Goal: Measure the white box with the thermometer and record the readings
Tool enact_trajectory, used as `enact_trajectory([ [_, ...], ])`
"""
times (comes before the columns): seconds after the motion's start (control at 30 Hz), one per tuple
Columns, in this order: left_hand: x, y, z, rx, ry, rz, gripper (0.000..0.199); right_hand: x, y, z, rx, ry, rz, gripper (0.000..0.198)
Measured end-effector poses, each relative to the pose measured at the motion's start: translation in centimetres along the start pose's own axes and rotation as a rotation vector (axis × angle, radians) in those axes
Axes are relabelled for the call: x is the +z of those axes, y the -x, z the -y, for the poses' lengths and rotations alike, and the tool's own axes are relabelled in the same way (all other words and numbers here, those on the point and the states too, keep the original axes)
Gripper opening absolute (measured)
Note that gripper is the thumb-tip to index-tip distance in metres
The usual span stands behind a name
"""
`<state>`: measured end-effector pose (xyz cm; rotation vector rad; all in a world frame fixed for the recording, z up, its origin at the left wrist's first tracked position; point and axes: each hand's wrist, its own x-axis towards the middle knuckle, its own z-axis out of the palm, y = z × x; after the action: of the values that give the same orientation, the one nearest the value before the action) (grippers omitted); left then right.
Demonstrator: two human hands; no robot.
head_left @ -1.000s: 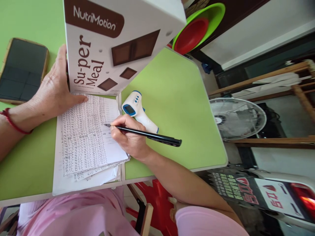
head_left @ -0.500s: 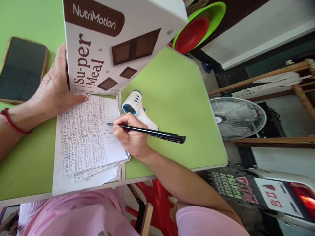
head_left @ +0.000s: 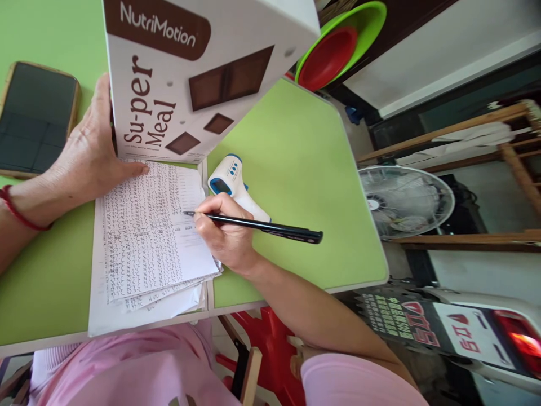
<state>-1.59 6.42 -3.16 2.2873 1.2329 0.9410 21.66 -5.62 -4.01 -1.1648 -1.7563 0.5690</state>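
In the head view my right hand (head_left: 226,234) pinches a black pen (head_left: 274,228), its tip touching the top sheet of a stack of papers (head_left: 147,237) covered in dense handwriting. My left hand (head_left: 87,144) rests spread at the upper left of the stack, thumb lying on the sheet. Its other fingers reach up beside the left edge of a white box (head_left: 169,84) with brown print, which partly hides them. Just beyond my right hand lies a white and blue infrared thermometer (head_left: 230,180). A phone (head_left: 38,118) with a dark screen is left of my left hand.
The green table (head_left: 308,186) ends at a pale rim on the right. Past it are a green basin (head_left: 372,28), a red basin (head_left: 329,59), a fan (head_left: 406,200) and a scooter (head_left: 473,332). A red plastic chair (head_left: 276,361) stands below the table edge.
The pen's rear end has swung slightly right and up, its tip staying on nearly the same spot. The left hand keeps its place; the whole view shifts slightly.
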Motion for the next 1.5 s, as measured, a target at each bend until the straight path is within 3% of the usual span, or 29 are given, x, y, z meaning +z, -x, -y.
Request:
enact_trajectory([
  [0.53,-0.16,0.16,-0.58,-0.057,0.005,0.011,0.106,0.07,0.08,0.01,0.022,0.054,0.035,0.008],
  [1.27,-0.02,0.03,-0.37,-0.025,0.011,0.001,0.106,0.2,-0.19,0.17,0.006,0.043,0.011,0.01],
  [1.5,-0.22,0.06,-0.8,-0.027,0.027,-0.013,0.103,-0.43,-0.36,0.37,-0.046,0.117,-0.081,0.008],
])
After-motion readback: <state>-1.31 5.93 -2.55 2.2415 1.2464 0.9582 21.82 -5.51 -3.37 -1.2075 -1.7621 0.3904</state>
